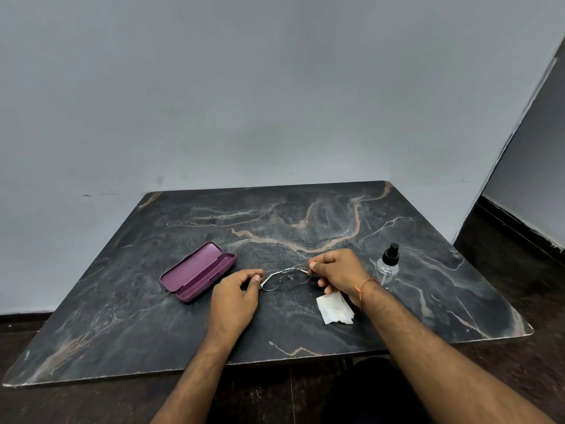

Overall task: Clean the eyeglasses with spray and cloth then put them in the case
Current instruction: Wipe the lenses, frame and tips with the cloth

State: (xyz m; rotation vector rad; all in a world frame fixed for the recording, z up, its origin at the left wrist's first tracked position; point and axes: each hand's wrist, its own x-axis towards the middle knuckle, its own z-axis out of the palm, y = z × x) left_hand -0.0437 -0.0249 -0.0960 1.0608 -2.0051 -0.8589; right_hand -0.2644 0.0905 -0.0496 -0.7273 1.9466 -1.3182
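Note:
Thin metal-framed eyeglasses (pixel 286 278) sit between my two hands just above the dark marble table (pixel 305 228). My left hand (pixel 237 296) pinches the frame's left end. At the frame's right end, my right hand (pixel 339 270) pinches the other side. A purple glasses case (pixel 197 271) lies open to the left of my left hand. A white cloth (pixel 334 309) lies flat on the table under my right wrist. A clear spray bottle (pixel 388 264) with a black cap stands upright just right of my right hand.
The table's back edge meets a grey wall (pixel 275 102). Dark floor (pixel 519 270) shows to the right and in front of the table. The table's front edge runs below my forearms.

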